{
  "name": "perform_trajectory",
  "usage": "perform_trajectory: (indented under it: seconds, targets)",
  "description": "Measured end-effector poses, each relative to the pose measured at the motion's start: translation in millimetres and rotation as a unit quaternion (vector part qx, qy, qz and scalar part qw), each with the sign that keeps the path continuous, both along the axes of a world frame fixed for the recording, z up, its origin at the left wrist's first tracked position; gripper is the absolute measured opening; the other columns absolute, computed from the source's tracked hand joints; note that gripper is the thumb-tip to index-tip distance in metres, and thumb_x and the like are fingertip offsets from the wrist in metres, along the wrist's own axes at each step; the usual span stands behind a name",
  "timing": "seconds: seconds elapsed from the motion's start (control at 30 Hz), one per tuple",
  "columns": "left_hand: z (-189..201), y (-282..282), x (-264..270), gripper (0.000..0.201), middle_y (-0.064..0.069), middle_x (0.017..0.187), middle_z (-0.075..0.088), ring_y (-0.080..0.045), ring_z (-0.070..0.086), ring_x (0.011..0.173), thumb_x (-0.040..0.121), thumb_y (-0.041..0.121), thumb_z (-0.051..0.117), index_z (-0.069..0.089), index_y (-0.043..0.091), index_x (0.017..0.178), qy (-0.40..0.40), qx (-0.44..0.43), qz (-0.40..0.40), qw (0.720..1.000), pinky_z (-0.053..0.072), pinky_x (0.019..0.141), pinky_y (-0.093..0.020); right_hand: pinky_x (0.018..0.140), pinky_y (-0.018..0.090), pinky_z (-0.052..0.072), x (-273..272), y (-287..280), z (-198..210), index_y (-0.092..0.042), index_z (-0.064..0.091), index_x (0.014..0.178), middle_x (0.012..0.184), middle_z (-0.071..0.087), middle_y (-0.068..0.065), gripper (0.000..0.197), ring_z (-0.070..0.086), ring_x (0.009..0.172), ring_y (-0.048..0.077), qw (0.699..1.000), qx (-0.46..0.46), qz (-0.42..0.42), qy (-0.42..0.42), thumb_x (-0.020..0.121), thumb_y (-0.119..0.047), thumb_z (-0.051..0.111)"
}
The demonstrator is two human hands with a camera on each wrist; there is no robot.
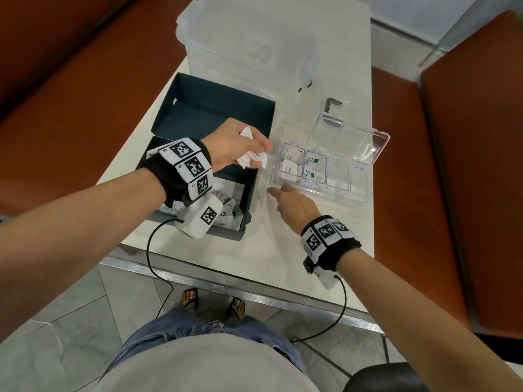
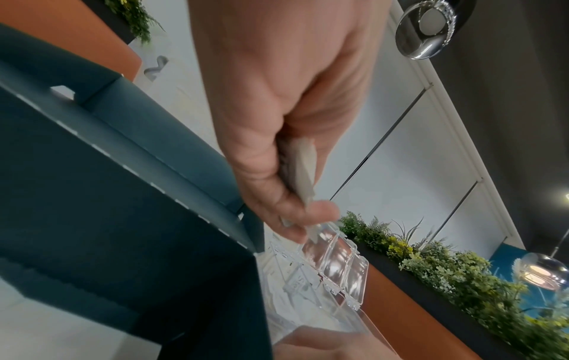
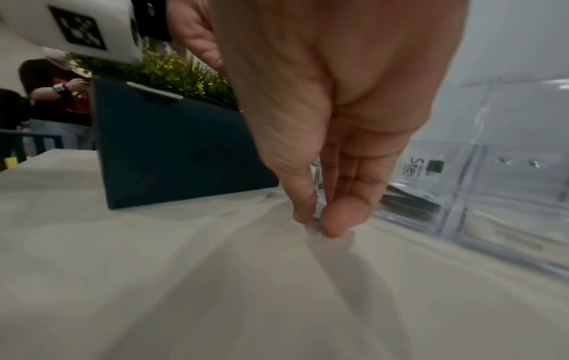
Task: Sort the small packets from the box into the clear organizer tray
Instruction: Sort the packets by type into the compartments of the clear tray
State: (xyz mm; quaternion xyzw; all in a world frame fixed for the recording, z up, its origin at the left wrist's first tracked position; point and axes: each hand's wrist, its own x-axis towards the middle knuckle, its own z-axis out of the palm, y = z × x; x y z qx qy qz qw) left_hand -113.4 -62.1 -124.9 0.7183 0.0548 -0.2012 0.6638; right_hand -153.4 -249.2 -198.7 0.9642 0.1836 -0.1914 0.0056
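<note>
Small white packets [image 1: 252, 158] were bunched in the curled fingers of the left hand [image 1: 236, 147], which hung over the dark box [image 1: 215, 108] at its three o'clock edge, just beside the clear organizer tray [image 1: 359, 188]. More packets lay in the box toward six o'clock, and a few sat in the tray's two compartments nearest the box. The right hand [image 1: 293, 203] held nothing, fingers straight and together, tips down on the white table [image 1: 283, 250] at the tray's seven o'clock corner. The tray's lid [image 1: 351, 140] stood open toward twelve o'clock, with a large clear bin [image 1: 246, 43] beyond it. Orange bench seats [image 1: 441, 165] flanked the table over grey floor tiles. Only the left wrist view showed the planter of greenery [image 2: 446, 272] and a hanging glass lamp [image 2: 425, 29]; only the right wrist view showed another person [image 3: 52, 97] standing behind the box.
</note>
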Motion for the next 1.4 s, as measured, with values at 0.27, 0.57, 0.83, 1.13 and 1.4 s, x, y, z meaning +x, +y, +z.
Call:
perform_trajectory:
  seconds: [0.27, 0.57, 0.83, 1.13, 1.4]
  targets:
    - [3.1, -7.2, -6.2, 0.022, -0.014, 0.094, 0.060, -0.021, 0.060, 0.077, 0.093, -0.007, 0.051, 0.071, 0.001, 0.097, 0.008, 0.002, 0.007, 1.000, 0.048, 0.049, -0.018, 0.086, 0.044, 0.050, -3.2, -7.1, -8.3, -0.008, 0.050, 0.127, 0.124, 0.046, 0.014, 0.035, 0.058, 0.103, 0.036, 0.987, 0.076, -0.137, 0.018, 0.092, -0.003, 0.055]
    - [5.7, -7.6, -11.0, 0.021, -0.005, 0.076, 0.065, -0.013, 0.058, 0.062, 0.088, -0.001, 0.066, 0.068, -0.006, 0.108, -0.002, 0.019, -0.029, 0.999, 0.046, 0.048, -0.019, 0.072, 0.039, 0.052, -6.9, -10.6, 7.2, -0.008, 0.059, 0.106, 0.115, 0.051, 0.012, 0.018, 0.059, 0.090, 0.032, 0.982, 0.097, -0.154, 0.041, 0.090, -0.017, 0.060]
    - [2.7, -12.5, -17.4, 0.036, -0.019, 0.081, 0.063, -0.025, 0.053, 0.067, 0.085, 0.040, 0.071, 0.070, 0.003, 0.090, 0.004, 0.118, -0.145, 0.982, 0.047, 0.059, -0.028, 0.042, 0.024, 0.051, 2.7, -10.7, 57.4, -0.007, 0.056, 0.094, 0.077, 0.059, 0.004, 0.021, 0.060, 0.050, 0.011, 0.889, 0.401, -0.220, -0.003, 0.081, -0.010, 0.073]
    - [9.0, -23.6, -10.4, 0.030, -0.009, 0.071, 0.065, -0.031, 0.054, 0.071, 0.090, 0.022, 0.069, 0.065, -0.008, 0.091, -0.067, 0.070, -0.117, 0.988, 0.046, 0.055, -0.029, 0.048, 0.024, 0.055, 16.1, -4.2, 83.7, -0.018, 0.060, 0.106, 0.084, 0.064, 0.003, 0.038, 0.064, 0.061, 0.009, 0.887, 0.423, -0.187, -0.024, 0.074, -0.021, 0.080]
    - [18.6, -24.2, 5.0, 0.027, -0.024, 0.088, 0.066, -0.034, 0.056, 0.071, 0.089, 0.018, 0.069, 0.065, -0.007, 0.098, -0.122, 0.103, -0.119, 0.980, 0.050, 0.068, -0.040, 0.059, 0.021, 0.053, 48.4, -15.3, 110.7, -0.014, 0.069, 0.111, 0.084, 0.069, -0.001, 0.021, 0.061, 0.063, 0.007, 0.888, 0.430, -0.165, -0.003, 0.091, -0.018, 0.063]
